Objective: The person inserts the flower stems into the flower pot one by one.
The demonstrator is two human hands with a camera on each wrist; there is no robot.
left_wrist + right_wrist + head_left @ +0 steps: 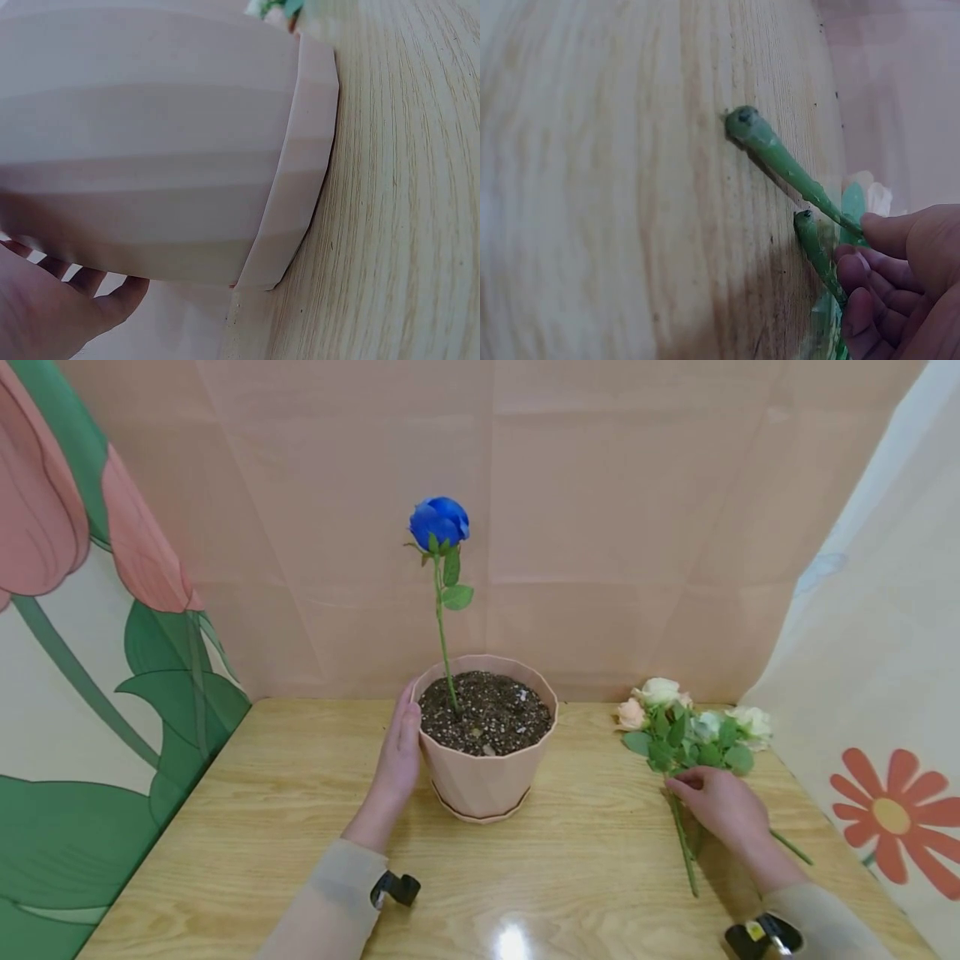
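Note:
A pink faceted flowerpot [480, 777] stands upright on its saucer, filled with dark soil [487, 727]. One blue rose [439, 523] rises from the soil, its stem leaning slightly. Against the pot's left side rests my left hand [396, 752]; its fingers lie along the wall in the left wrist view, partly hidden by the pot. At the right, several pale roses [660, 692] with green leaves lie bunched on the table. My right hand [720, 806] pinches a green rose stem [787, 166] between thumb and fingers. Which blossom belongs to it I cannot tell. Another stem [814, 244] lies just below.
The wooden table [300, 777] meets a pinkish backdrop [360, 610] behind the pot. Flower-printed panels flank it, with tulips [142, 543] at left and a red flower [891, 817] at right. A camera [396, 888] is strapped on the left wrist, another [763, 937] on the right.

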